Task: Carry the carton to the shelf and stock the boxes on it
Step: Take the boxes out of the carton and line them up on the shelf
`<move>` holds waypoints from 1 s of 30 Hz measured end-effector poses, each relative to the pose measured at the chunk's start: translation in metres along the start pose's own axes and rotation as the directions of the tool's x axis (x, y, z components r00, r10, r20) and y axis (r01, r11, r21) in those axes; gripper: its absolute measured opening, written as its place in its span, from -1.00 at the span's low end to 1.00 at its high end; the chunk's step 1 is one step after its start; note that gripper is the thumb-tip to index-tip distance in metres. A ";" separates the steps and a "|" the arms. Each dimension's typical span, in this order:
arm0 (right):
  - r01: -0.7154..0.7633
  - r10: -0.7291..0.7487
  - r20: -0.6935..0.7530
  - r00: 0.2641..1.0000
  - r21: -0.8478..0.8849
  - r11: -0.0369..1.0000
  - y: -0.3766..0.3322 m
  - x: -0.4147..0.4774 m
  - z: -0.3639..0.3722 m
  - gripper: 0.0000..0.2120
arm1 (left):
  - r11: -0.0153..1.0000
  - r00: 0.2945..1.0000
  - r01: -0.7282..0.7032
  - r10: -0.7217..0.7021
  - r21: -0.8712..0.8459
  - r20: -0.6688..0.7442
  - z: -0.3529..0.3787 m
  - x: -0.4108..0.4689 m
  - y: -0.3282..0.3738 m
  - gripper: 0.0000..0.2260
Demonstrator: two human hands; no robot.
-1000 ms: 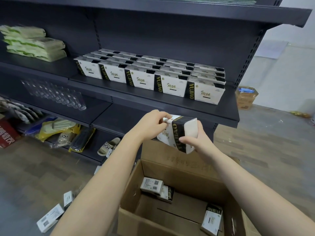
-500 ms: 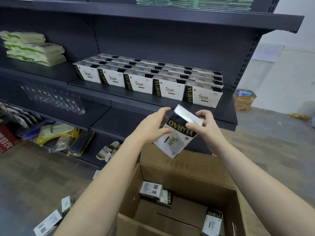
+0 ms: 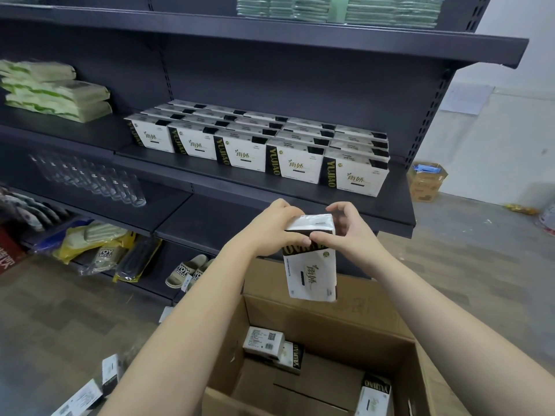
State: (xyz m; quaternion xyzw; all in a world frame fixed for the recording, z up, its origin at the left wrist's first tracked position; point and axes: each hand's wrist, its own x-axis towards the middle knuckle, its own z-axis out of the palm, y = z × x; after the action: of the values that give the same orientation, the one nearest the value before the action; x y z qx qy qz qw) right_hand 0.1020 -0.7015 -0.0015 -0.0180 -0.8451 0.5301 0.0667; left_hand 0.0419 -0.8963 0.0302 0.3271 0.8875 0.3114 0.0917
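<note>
Matt brown cardboard carton (image 3: 327, 322), glossy plastic-wrapped box (image 3: 310, 265), dark matt metal shelf (image 3: 240, 175), wood-look floor (image 3: 60, 310)

Both forearms are bare to the frame's edge; the left hand (image 3: 271, 228) and right hand (image 3: 350, 235) are bare too.

The left hand (image 3: 271, 228) and right hand (image 3: 348, 235) covered the held box's (image 3: 310, 265) upper lettering. The carton's (image 3: 327, 331) near wall ran off the bottom edge, as did one floor box (image 3: 79, 400). Small print on the carton's boxes (image 3: 264, 340) was unreadable
</note>
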 end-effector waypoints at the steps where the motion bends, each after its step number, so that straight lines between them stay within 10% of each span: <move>1: 0.003 -0.003 0.007 1.000 -0.003 1.000 0.001 0.001 -0.001 -0.29 | 1.000 1.000 0.009 -0.009 -0.027 -0.020 0.000 -0.001 -0.003 -0.57; 11: -0.059 0.070 0.087 0.994 -0.123 0.991 0.025 0.000 -0.010 -0.57 | 0.937 0.974 0.134 -0.185 -0.324 -0.134 -0.005 -0.015 -0.032 -0.69; 30: 0.239 -0.098 0.265 0.959 -0.579 0.779 -0.018 0.022 0.003 -0.33 | 0.906 0.953 0.282 -0.227 0.314 -0.202 -0.004 -0.058 -0.029 -0.28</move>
State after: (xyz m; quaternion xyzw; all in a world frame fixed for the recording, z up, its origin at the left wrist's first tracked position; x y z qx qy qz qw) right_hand 0.0809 -0.7100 0.0156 0.0966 -0.9701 0.2223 0.0112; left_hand 0.0704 -0.9527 0.0136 0.1929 0.9673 0.1644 0.0021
